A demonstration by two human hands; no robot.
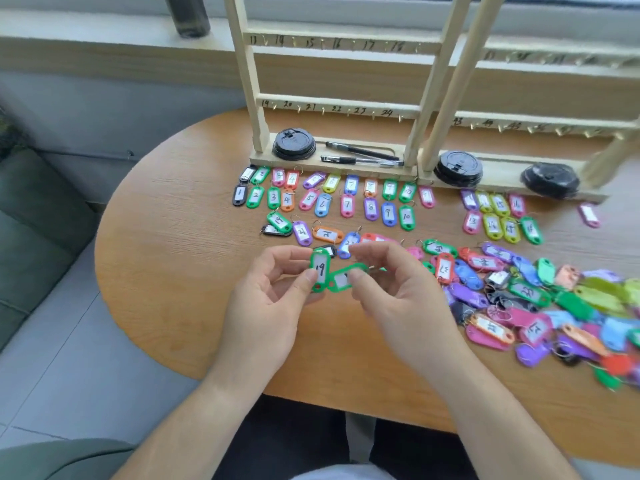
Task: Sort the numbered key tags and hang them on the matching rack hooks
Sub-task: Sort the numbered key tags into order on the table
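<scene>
The right hand point(391, 292) pinches a green key tag point(341, 279), its thumb covering the number; the left hand point(273, 292) pinches the green tag marked 19 point(320, 269), both above the table point(166, 271). The unsorted tag pile point(554, 306) and right rack point(540, 124) blur toward the frame edge. Before the left rack point(332, 109), whose base holds a cup lid point(294, 144) and pens point(360, 155), lie sorted tag rows point(329, 200).

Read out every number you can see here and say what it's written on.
"19": green tag in the left hand.
"19 20 21 22 23 24": left rack's lower rail.
"1" to "10": tag row below that rack.
"13": pink tag further right.
Unreadable: other green tag in the right hand, right rack, most of the pile.
</scene>
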